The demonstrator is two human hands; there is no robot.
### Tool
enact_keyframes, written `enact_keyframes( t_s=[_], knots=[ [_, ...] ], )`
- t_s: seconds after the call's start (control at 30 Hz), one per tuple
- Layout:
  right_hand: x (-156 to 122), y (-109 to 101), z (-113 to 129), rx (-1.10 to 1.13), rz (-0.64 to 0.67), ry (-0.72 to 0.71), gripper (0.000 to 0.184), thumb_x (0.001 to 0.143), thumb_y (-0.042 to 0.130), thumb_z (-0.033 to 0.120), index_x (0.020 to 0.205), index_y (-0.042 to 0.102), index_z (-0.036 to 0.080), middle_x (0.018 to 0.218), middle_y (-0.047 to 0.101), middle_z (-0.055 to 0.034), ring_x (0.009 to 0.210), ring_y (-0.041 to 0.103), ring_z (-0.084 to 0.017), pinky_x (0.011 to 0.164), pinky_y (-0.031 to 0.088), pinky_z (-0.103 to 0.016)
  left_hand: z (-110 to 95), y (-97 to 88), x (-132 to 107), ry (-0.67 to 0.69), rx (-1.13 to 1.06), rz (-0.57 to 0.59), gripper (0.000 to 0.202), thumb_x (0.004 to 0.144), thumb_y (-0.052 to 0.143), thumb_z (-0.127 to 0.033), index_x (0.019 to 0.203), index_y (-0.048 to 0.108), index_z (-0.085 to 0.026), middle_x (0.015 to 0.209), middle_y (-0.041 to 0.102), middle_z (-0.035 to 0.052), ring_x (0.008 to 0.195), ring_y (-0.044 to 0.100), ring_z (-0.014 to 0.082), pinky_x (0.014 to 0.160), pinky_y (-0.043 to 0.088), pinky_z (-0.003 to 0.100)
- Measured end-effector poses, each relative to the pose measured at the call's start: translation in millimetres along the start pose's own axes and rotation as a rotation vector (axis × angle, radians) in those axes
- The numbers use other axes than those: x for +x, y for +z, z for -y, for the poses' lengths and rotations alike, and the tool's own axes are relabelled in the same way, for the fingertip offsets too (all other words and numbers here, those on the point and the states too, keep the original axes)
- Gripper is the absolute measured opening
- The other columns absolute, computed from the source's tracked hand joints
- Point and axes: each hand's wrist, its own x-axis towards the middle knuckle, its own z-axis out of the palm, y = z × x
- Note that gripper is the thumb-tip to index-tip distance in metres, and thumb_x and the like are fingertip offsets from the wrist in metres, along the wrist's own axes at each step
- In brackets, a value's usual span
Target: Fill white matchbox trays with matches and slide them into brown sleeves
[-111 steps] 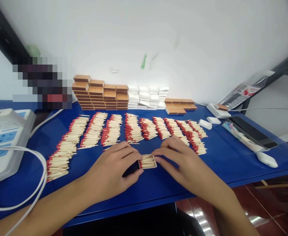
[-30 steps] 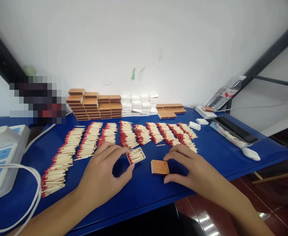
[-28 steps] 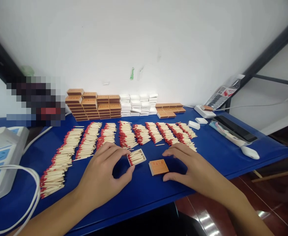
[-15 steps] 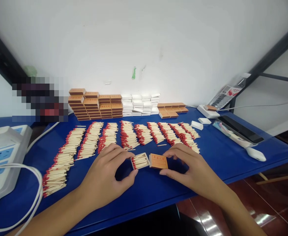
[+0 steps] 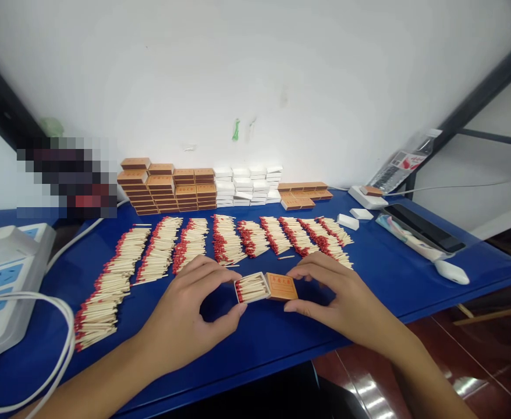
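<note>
Between thumb and fingers, my left hand (image 5: 194,308) grips a white matchbox tray (image 5: 259,294) filled with red-tipped matches (image 5: 251,286). My right hand (image 5: 332,291) pinches an orange matchbox sleeve (image 5: 281,286), printed side up, by its right end. The tray's right end meets the sleeve's left end; whether it has entered the sleeve I cannot tell. Both are held over the blue table (image 5: 255,343). Just beyond my hands, loose matches lie in several slanting rows (image 5: 194,238), their heads mostly to the left.
Against the wall stand stacked orange matchboxes (image 5: 163,186), white trays (image 5: 242,186) and more orange boxes (image 5: 303,195). To the right are two white trays, a phone (image 5: 425,227) and a plastic bottle (image 5: 406,160). A white power strip (image 5: 11,285) with looping cable occupies the left.
The tray has moved right and now meets the sleeve, closing the small gap between them. Both hands keep their grips. The camera view has shifted slightly.
</note>
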Motion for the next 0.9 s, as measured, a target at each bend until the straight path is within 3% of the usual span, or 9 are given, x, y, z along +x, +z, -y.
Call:
enact_keyframes(
  t_s=[0.6,0.77,0.9],
  knots=[
    [3.1,1.8,-6.9,0.206,-0.066,0.029,0.037,0.084,0.089,0.053,0.110,0.078,0.029,0.103,0.075,-0.0045,0.078,0.064,-0.019,0.069,0.058,-0.033,9.4,-4.2,1.5,-0.058,-0.147,0.099,0.031,0.088,0.087,-0.025,0.118,0.077,-0.025,0.106,0.079,0.0024,0.099,0.069,0.0208,0.089,0.057,0.034],
    [3.0,3.8,-1.7,0.277,-0.092,0.008,0.039,0.083,0.091,0.051,0.112,0.079,0.028,0.098,0.076,-0.0037,0.080,0.065,-0.019,0.067,0.058,-0.030,11.0,-3.9,2.1,-0.042,-0.176,0.120,0.034,0.087,0.088,-0.023,0.120,0.078,-0.025,0.108,0.080,0.0024,0.099,0.069,0.0206,0.090,0.057,0.034],
    [0.2,9.7,6.7,0.356,-0.101,0.076,0.041,0.077,0.095,0.052,0.105,0.079,0.027,0.090,0.075,-0.0016,0.079,0.066,-0.018,0.064,0.057,-0.028,11.4,-2.5,0.8,-0.043,-0.197,0.117,0.038,0.086,0.092,-0.026,0.122,0.077,-0.026,0.108,0.080,0.0013,0.101,0.068,0.0202,0.091,0.057,0.033]
  ],
)
